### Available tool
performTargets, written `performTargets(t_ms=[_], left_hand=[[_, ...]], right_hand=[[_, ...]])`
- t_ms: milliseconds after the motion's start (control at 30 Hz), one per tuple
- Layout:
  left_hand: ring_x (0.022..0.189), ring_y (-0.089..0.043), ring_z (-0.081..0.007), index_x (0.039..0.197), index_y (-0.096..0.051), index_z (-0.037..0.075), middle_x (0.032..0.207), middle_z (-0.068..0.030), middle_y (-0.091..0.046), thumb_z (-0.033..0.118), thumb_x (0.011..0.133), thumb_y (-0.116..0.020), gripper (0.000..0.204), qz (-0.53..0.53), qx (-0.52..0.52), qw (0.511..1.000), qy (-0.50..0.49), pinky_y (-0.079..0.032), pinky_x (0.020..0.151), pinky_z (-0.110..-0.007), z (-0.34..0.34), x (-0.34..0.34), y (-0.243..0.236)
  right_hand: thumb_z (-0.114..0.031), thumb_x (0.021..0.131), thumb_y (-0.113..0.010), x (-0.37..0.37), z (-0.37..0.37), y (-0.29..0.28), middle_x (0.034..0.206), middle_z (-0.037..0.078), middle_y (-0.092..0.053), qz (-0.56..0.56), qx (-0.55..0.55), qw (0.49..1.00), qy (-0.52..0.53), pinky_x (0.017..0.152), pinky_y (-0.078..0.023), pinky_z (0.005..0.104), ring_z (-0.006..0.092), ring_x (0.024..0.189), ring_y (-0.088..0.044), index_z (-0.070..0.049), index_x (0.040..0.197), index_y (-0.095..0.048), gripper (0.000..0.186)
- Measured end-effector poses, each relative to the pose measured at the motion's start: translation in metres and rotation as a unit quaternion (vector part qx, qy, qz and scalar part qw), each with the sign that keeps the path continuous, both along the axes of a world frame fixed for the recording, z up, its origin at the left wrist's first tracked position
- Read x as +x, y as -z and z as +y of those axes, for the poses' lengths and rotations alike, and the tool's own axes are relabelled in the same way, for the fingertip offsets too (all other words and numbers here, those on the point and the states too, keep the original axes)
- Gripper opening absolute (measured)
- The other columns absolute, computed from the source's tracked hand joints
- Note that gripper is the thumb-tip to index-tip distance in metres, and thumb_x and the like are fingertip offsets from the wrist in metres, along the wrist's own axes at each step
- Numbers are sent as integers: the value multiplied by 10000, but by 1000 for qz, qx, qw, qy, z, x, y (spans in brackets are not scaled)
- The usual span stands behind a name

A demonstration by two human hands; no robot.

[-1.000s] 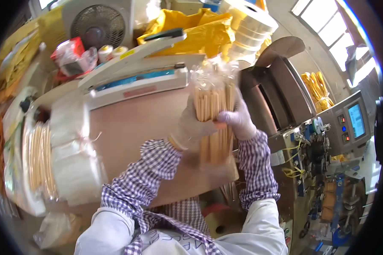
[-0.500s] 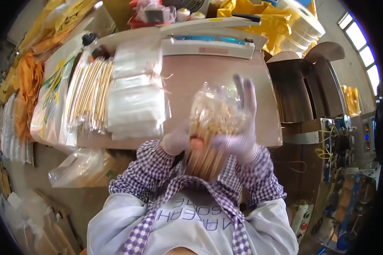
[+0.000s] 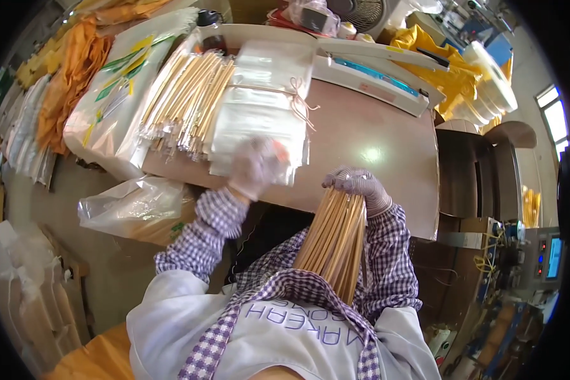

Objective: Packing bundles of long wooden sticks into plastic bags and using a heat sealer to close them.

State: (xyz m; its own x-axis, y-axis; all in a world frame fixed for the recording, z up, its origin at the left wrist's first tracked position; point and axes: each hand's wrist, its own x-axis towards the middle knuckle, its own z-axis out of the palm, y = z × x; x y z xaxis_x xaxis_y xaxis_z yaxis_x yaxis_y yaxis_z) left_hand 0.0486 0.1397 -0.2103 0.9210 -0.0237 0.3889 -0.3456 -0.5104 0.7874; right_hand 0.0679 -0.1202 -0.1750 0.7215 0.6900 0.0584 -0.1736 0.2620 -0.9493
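Observation:
My right hand point(image 3: 361, 187), in a thin striped glove, is closed round the upper end of a bundle of thin wooden sticks point(image 3: 330, 237). The bundle slants down against my apron, and the hand hides its top end. My left hand point(image 3: 254, 167), gloved too, is over the near end of a stack of clear plastic bags point(image 3: 259, 117) tied with a pink string. Motion smears its fingers; a reddish patch shows at the fingertips. Left of the stack lies a pile of stick bundles in clear wrap point(image 3: 187, 98).
A long white sealer point(image 3: 377, 79) with a blue strip lies across the table's point(image 3: 392, 149) back. Flat printed bags point(image 3: 111, 114) are at its left end. A dark open box point(image 3: 468, 168) stands at the right. A clear plastic bag point(image 3: 136, 206) hangs below the front edge.
My left hand has left the bundle and moved left to the bag stack. The right hand has closed round the bundle's top end, where clear plastic showed before. The whole view has turned.

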Motion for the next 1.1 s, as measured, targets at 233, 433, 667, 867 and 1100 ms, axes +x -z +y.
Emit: performTargets(t_ms=[233,433,667,867,1100], left_hand=[[900,-515,-235,1067,-546,31,972,-111,-526,448,755,-614,525,-110,321,939,-57,-423,792,-356,59,45,-41],[1191,-404,-268,1244,-453,66,1256,-183,-428,470,828,-502,582,-3,494,869,-32,-324,1001,-362,70,71,4],[704,-563,-277,980,-552,64,731,-85,-557,138,728,-608,268,-52,314,947,-26,-466,628,-380,51,38,5],[855,-575,-225,1008,-551,100,808,-52,-589,268,765,-596,299,-167,478,863,-12,-286,947,-537,56,15,-11],[1217,-377,-273,1252,-475,113,1124,-138,-548,587,814,-428,647,140,656,741,-45,54,1029,-612,50,16,-52]], right_hand=[[-140,662,-630,1,14,1,876,116,-642,137,-82,986,44,851,-452,312,201,854,-592,12,854,-650,246],[-170,667,-644,-1,24,-11,871,106,-642,100,-144,983,57,834,-451,296,195,845,-587,17,901,-649,299],[-172,670,-630,-2,10,-8,883,106,-638,94,-121,985,74,829,-459,301,195,844,-582,11,910,-649,302],[-195,666,-642,-5,4,-10,856,98,-638,125,-133,979,89,818,-460,298,189,826,-581,6,904,-650,312],[-165,672,-642,-8,2,-13,842,92,-635,140,-105,979,101,814,-454,299,185,817,-579,7,886,-647,274]])
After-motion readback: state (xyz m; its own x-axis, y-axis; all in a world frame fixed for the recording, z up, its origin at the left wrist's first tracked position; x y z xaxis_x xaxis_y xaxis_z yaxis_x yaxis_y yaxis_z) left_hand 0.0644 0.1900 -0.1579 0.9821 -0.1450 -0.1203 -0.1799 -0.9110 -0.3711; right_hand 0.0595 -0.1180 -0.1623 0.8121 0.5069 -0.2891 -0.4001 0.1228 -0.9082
